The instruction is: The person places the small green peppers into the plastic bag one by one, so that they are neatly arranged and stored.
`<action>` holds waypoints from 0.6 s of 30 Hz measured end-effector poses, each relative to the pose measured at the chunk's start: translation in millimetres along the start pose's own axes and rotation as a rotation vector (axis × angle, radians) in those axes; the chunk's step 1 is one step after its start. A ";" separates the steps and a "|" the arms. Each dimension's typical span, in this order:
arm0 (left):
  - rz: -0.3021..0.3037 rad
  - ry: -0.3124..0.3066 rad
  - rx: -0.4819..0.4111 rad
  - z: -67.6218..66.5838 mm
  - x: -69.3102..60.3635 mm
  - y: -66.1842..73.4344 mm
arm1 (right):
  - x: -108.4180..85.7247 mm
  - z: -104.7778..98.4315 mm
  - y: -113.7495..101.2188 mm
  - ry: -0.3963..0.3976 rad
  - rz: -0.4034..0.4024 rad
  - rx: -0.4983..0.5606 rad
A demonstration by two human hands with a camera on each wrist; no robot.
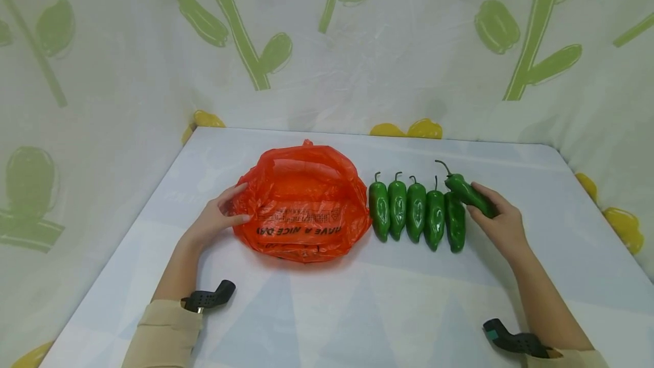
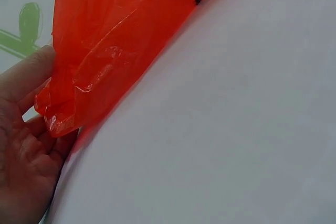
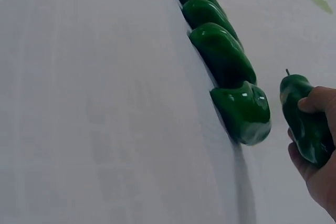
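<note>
A red plastic bag (image 1: 301,186) with dark printing lies with its mouth spread on the white table. My left hand (image 1: 217,214) holds the bag's left side, and the left wrist view shows thumb and fingers around a bunched corner (image 2: 63,98). To the right of the bag, several glossy green peppers (image 1: 416,212) lie side by side in a row, stems pointing away. My right hand (image 1: 503,220) grips another green pepper (image 1: 465,189) between thumb and fingers. That pepper is tilted, its stem end over the top of the rightmost pepper (image 3: 244,111) in the row.
The white table (image 1: 327,311) has pale triangle patterns, and its far edge meets a hanging white cloth (image 1: 409,72) printed with green leaves and yellow shapes. Each wrist wears a black device, one on the left (image 1: 209,297) and one on the right (image 1: 513,339).
</note>
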State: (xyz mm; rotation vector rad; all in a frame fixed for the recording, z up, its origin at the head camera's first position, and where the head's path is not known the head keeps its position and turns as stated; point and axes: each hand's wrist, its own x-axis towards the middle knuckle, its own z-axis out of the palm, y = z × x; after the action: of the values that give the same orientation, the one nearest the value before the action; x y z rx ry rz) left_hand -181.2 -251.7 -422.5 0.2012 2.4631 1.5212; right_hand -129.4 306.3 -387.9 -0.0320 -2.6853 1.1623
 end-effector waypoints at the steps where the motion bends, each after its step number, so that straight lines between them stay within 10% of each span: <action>1: -0.003 0.000 0.001 0.0 -0.1 -0.3 | 0.7 0.6 -1.2 -0.010 -0.003 0.003; 18: -0.013 0.005 0.026 0.1 0.6 -2.3 | 11.8 9.8 -22.8 -0.018 -0.167 0.059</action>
State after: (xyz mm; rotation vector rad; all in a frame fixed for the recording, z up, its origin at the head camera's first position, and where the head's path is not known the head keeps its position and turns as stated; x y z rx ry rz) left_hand -181.8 -252.5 -424.7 0.1865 2.4841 1.4874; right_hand -141.5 284.9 -375.7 0.2088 -2.6088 1.1932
